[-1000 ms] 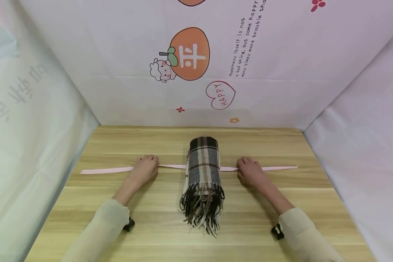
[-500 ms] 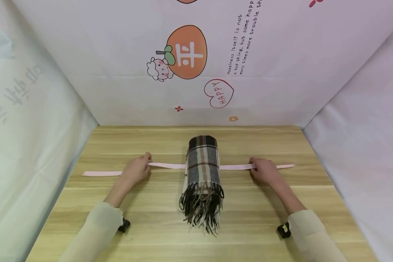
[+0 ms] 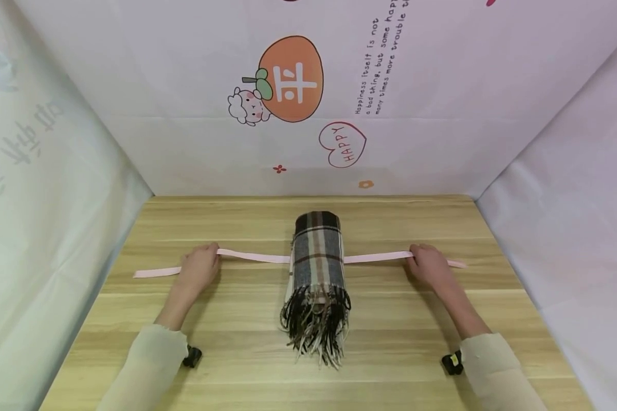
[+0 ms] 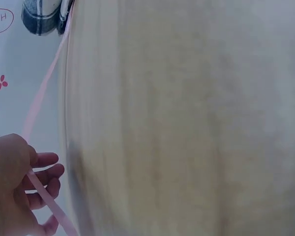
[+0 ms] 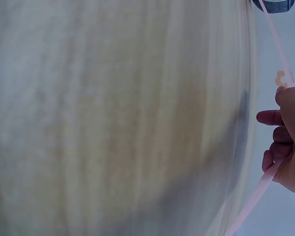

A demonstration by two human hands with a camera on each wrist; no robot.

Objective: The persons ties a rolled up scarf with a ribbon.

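Observation:
A rolled plaid scarf (image 3: pixel 317 251) with fringe toward the near side lies mid-table. A pink ribbon (image 3: pixel 257 257) runs beneath the roll and comes out on both sides. To the left, my left hand (image 3: pixel 199 268) pinches the ribbon, slightly raised; in the left wrist view the ribbon (image 4: pixel 42 98) passes through the fingers and trails beyond. My right hand (image 3: pixel 429 265) grips the other side of it, and the right wrist view shows the ribbon (image 5: pixel 258 191) leaving below the curled fingers. The stretch of ribbon under the scarf is hidden.
The wooden table (image 3: pixel 267 377) reaches back to a printed white backdrop (image 3: pixel 185 85). White sheets hang along the left (image 3: pixel 46 171) and right (image 3: pixel 560 228) sides. A black wrist device (image 3: pixel 452 363) sits at the right cuff, another (image 3: pixel 192 357) at the left.
Both hands have slid outward along the ribbon, away from the scarf. The ribbon between each hand and the roll is now longer and lifted at the hands. The scarf stays put.

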